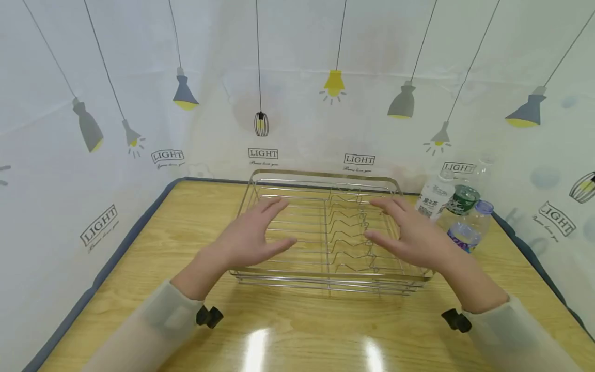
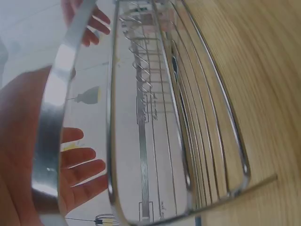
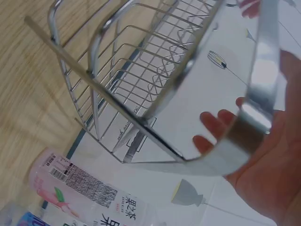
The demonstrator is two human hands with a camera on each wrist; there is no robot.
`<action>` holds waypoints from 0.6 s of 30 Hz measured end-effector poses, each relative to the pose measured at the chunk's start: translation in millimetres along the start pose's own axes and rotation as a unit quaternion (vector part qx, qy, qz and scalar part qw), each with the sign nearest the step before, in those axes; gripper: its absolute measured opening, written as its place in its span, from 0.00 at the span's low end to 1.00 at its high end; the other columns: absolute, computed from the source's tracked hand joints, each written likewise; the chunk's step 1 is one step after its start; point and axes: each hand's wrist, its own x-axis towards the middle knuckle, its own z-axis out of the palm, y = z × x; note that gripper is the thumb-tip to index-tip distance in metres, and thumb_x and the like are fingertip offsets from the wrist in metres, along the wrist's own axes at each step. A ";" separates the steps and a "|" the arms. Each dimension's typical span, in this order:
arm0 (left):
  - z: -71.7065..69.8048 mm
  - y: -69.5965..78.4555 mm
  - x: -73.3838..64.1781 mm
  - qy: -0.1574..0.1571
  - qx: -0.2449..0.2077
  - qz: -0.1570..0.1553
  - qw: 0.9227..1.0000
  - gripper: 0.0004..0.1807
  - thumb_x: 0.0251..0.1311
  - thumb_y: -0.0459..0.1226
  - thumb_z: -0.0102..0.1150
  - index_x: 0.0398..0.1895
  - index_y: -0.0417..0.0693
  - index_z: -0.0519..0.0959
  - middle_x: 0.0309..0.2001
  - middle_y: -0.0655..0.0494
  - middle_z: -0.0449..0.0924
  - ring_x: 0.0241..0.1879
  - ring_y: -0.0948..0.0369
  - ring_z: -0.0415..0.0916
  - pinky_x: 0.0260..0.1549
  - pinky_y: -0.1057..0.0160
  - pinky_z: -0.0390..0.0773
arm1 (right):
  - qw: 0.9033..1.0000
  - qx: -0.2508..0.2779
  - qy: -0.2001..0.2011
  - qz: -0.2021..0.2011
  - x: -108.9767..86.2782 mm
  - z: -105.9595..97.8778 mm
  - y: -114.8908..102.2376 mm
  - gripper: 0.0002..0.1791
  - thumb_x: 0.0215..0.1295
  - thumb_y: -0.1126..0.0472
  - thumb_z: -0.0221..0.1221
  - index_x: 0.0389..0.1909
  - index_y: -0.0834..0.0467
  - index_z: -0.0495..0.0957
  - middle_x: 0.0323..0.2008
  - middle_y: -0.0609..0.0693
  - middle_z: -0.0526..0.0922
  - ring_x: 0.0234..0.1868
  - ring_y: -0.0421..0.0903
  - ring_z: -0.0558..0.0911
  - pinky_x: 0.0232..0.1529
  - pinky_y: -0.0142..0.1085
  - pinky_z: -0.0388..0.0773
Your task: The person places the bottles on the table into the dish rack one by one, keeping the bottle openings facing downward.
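Observation:
A metal wire dish rack (image 1: 327, 276) stands on the wooden table (image 1: 279, 320), a row of bent plate dividers in its right half. My left hand (image 1: 246, 237) hovers over the rack's left side, thumb apart from straight fingers. Over the right side my right hand (image 1: 413, 232) is spread the same way, palm turned inward. Neither hand holds anything. In the left wrist view, fingers (image 2: 84, 165) show behind the rack's flat rim (image 2: 49, 127). The right wrist view has the right hand (image 3: 263, 160) behind the rim at a rack corner.
Several plastic bottles stand right of the rack: a white-labelled bottle (image 1: 434, 196), a green-labelled bottle (image 1: 464, 199) and a purple-capped bottle (image 1: 471, 227). A white curtain (image 1: 297, 93) printed with lamps closes off the back and sides of the table.

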 end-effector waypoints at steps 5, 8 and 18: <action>-1.9 1.5 1.6 0.023 -0.157 -0.002 0.987 0.37 0.77 0.50 0.66 0.83 0.50 0.68 0.78 0.47 0.72 0.75 0.44 0.74 0.69 0.40 0.81 | 0.996 0.070 0.060 -0.009 -8.9 -10.3 10.3 0.29 0.83 0.47 0.62 0.77 0.53 0.73 0.70 0.57 0.77 0.65 0.60 0.83 0.56 0.61 0.86; -2.8 -0.5 1.6 0.019 -0.216 -0.002 0.976 0.35 0.76 0.47 0.68 0.81 0.51 0.71 0.77 0.48 0.73 0.71 0.45 0.78 0.64 0.43 0.85 | 0.991 0.086 0.098 -0.023 -14.9 -16.0 18.2 0.24 0.81 0.55 0.64 0.73 0.55 0.77 0.66 0.57 0.81 0.59 0.57 0.85 0.56 0.47 0.87; -4.7 -6.1 -2.6 0.005 -0.275 -0.029 0.961 0.32 0.76 0.47 0.68 0.79 0.54 0.73 0.71 0.50 0.79 0.65 0.50 0.83 0.63 0.46 0.86 | 0.979 0.097 0.181 0.011 -41.7 -38.1 54.0 0.20 0.80 0.60 0.64 0.69 0.56 0.81 0.58 0.34 0.80 0.50 0.16 0.75 0.45 0.14 0.74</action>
